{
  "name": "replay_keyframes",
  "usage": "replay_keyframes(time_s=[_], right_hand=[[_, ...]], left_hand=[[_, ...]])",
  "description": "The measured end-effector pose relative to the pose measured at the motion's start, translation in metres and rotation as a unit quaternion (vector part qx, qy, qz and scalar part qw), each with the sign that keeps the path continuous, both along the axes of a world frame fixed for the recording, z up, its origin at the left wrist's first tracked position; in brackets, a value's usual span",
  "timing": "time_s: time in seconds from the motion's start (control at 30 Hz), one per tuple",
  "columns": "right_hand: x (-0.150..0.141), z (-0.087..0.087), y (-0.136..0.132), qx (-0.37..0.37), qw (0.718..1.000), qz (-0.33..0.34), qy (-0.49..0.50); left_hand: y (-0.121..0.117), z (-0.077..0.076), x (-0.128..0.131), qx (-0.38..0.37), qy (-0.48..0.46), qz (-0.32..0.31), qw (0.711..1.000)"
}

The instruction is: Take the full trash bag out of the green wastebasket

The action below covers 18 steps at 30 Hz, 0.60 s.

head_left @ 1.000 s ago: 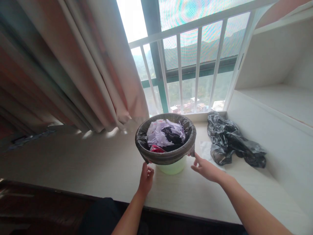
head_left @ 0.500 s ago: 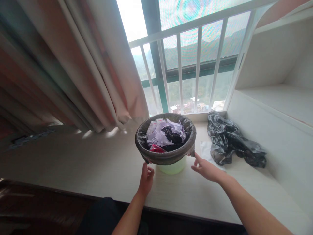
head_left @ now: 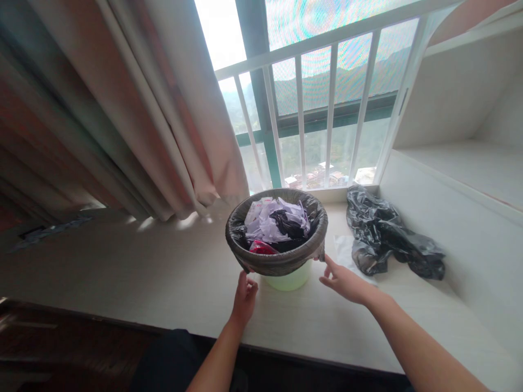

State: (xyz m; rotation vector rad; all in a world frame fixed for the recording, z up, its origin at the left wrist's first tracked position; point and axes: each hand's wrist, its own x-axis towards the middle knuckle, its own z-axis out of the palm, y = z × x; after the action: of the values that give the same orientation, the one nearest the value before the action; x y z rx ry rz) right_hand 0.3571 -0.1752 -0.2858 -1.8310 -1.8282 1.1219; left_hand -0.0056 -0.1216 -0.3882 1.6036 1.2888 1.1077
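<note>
A light green trash bin (head_left: 288, 281) stands upright on the pale ledge, lined with a black garbage bag (head_left: 281, 265) folded over its rim. Inside lie crumpled white paper scraps (head_left: 263, 222), a piece of black plastic and a red wrapper (head_left: 262, 247). My left hand (head_left: 245, 296) is at the bag's lower front left edge, its fingers curled and pinching the hanging plastic. At the front right, my right hand (head_left: 341, 279) holds the bag's loose edge by the fingertips. The bag partly hides the fingertips of both hands.
Another black plastic bag (head_left: 388, 237) lies crumpled on the right, partly over a white sheet (head_left: 345, 251). A white railing (head_left: 301, 103) and window stand behind the bin. Curtains (head_left: 180, 120) hang at the left; a white shelf unit (head_left: 453, 179) borders the right.
</note>
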Motion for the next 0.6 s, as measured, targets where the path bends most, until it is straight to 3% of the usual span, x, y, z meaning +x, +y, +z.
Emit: replay_keyframes(time_s=[0.6], right_hand=[[0.0001, -0.0014, -0.0001, -0.002, 1.000, 0.001, -0.016]], left_hand=[[-0.0026, 0.0059, 0.0030, -0.001, -0.038, -0.008, 0.999]])
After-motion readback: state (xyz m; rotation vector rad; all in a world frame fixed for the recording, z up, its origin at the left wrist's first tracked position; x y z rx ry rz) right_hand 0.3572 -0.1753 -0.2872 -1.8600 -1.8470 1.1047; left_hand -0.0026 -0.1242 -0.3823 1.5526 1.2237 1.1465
